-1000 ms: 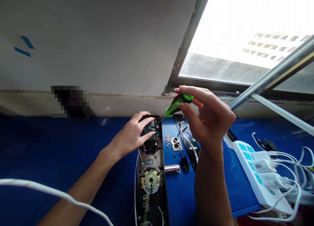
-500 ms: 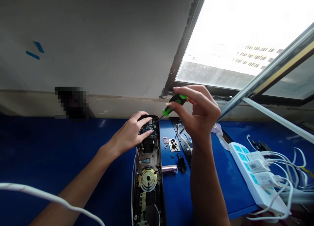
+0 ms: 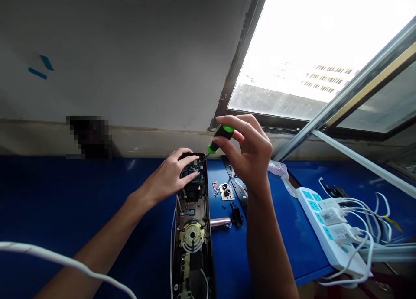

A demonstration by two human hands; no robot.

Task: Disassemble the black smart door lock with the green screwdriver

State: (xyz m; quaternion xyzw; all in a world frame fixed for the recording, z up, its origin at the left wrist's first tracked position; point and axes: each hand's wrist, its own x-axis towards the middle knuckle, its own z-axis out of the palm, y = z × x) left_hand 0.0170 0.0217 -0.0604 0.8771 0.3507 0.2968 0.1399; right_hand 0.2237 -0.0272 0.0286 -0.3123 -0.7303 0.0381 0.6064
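My right hand [image 3: 248, 149] pinches the black and green handle of a screwdriver [image 3: 221, 138] between thumb and fingers. The tool leans, its thin shaft pointing down at the upper right corner of a long, dark electronic door lock panel [image 3: 191, 212] with its inside facing up. My left hand [image 3: 170, 173] grips the panel's far end, with thumb and index finger over the blue circuit board [image 3: 196, 174]. The other fingers curl at the far edge, partly hidden. Lower on the panel sits a round gold-coloured mechanism [image 3: 192, 235]. I cannot make out the screwdriver's tip contact.
Right of the panel lie a square metal plate part [image 3: 226, 192], small screws, a black bracket [image 3: 237, 214] and a pink wrapped cylinder [image 3: 221, 222]. A white power strip [image 3: 325, 229] with plugs and cables stands farther right. A white cable [image 3: 65, 260] crosses the lower left foreground.
The whole view has shifted slightly, so things appear farther left. The screwdriver stays in my right hand at the same corner, and my left hand keeps its place on the panel.
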